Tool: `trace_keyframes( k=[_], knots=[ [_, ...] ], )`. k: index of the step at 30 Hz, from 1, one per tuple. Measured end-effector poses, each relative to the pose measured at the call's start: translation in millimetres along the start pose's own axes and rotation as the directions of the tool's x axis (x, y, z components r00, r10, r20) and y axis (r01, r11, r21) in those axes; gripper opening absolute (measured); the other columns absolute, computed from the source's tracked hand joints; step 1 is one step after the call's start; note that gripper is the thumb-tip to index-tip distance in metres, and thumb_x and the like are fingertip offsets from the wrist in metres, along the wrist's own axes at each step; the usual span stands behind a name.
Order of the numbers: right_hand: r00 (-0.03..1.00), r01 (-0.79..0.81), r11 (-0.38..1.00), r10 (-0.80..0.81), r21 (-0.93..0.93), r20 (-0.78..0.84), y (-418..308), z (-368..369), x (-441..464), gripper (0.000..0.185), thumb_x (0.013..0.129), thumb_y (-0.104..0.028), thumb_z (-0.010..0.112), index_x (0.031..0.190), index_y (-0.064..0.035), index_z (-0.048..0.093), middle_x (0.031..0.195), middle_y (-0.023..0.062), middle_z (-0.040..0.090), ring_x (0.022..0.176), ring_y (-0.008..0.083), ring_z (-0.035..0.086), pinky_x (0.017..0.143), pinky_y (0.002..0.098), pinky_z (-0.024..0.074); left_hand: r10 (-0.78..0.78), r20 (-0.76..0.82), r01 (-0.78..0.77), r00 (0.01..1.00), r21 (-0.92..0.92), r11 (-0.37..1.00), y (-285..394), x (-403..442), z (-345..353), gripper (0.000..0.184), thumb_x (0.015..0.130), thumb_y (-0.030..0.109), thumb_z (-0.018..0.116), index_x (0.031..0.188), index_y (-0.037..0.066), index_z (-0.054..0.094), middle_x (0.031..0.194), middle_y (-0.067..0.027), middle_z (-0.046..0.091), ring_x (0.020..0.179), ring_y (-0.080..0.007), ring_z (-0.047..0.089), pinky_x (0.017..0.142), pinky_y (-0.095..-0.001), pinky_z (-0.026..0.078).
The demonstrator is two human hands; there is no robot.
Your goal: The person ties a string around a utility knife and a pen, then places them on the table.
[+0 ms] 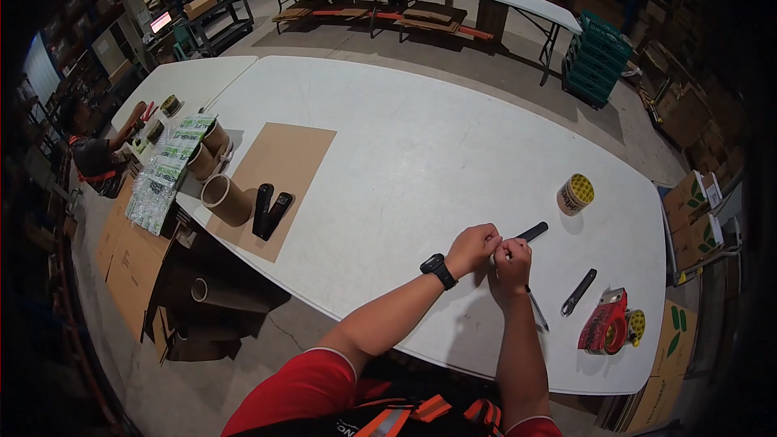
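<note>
Black tool (534,231) jutting past curled-shut fingers (490,236) of left hand (473,249) and right hand (513,265), grip on it unclear

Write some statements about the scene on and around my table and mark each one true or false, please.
1. The left hand and right hand are close together, with a black item just beyond them. True.
2. The cardboard sheet lies to the right of both hands. False: it is to their left.
3. A black smartwatch is on the left wrist. True.
4. The red tape dispenser is in the right hand. False: it rests on the white table.
5. The stacked crates are yellow. False: they are green.
</note>
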State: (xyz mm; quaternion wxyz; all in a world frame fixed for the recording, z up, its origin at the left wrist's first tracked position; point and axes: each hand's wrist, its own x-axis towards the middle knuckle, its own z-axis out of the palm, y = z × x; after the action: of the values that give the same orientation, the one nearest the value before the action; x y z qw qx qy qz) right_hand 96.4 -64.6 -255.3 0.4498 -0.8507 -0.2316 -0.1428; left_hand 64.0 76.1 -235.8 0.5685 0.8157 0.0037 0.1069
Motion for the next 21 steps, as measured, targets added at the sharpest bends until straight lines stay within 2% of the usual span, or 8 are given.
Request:
trace_keyframes(
  k=[7,9,19,21],
  knots=[
    [1.000,-0.013,1.000,0.013,0.003,0.006,-3.6,-1.5,0.1,0.009,0.074,-0.011,0.066,0.067,-0.0085,0.061,0.068,0.0033,0.057,0.081,0.0237,0.054,0.079,0.0376,0.0403,-0.047,0.015,0.047,0.999,-0.007,0.999,3.8,0.2,-2.9,0.021,0.088,0.021,0.056,0.087,0.001,0.061,0.076,-0.0147,0.064,0.067,-0.0250,0.059,0.064,-0.0338,0.047],
    [1.000,0.000,1.000,0.000,0.007,-0.001,-1.2,-0.2,0.1,0.009,0.074,-0.010,0.065,0.067,-0.0085,0.061,0.068,0.0034,0.057,0.080,0.0238,0.053,0.079,0.0376,0.0404,-0.006,0.000,0.006,1.000,0.012,1.000,2.4,-0.4,-1.7,0.021,0.088,0.021,0.056,0.087,0.001,0.061,0.075,-0.0146,0.064,0.066,-0.0245,0.059,0.063,-0.0335,0.047],
    [1.000,0.011,1.000,-0.011,-0.002,0.017,2.7,-0.1,-0.1,0.008,0.074,-0.010,0.065,0.068,-0.0087,0.061,0.069,0.0033,0.056,0.081,0.0243,0.053,0.078,0.0377,0.0406,-0.019,-0.001,0.019,1.000,0.010,1.000,-0.3,1.1,-0.5,0.021,0.088,0.021,0.057,0.086,0.000,0.062,0.074,-0.0144,0.064,0.065,-0.0248,0.059,0.062,-0.0339,0.047],
    [1.000,-0.012,1.000,0.012,0.000,0.007,4.7,1.6,-0.8,0.008,0.074,-0.010,0.065,0.067,-0.0087,0.061,0.069,0.0036,0.057,0.082,0.0243,0.053,0.079,0.0376,0.0408,0.025,-0.018,-0.025,1.000,-0.002,1.000,0.2,0.3,0.0,0.021,0.088,0.021,0.057,0.086,0.001,0.062,0.074,-0.0142,0.064,0.065,-0.0251,0.058,0.062,-0.0339,0.047]
  ],
)
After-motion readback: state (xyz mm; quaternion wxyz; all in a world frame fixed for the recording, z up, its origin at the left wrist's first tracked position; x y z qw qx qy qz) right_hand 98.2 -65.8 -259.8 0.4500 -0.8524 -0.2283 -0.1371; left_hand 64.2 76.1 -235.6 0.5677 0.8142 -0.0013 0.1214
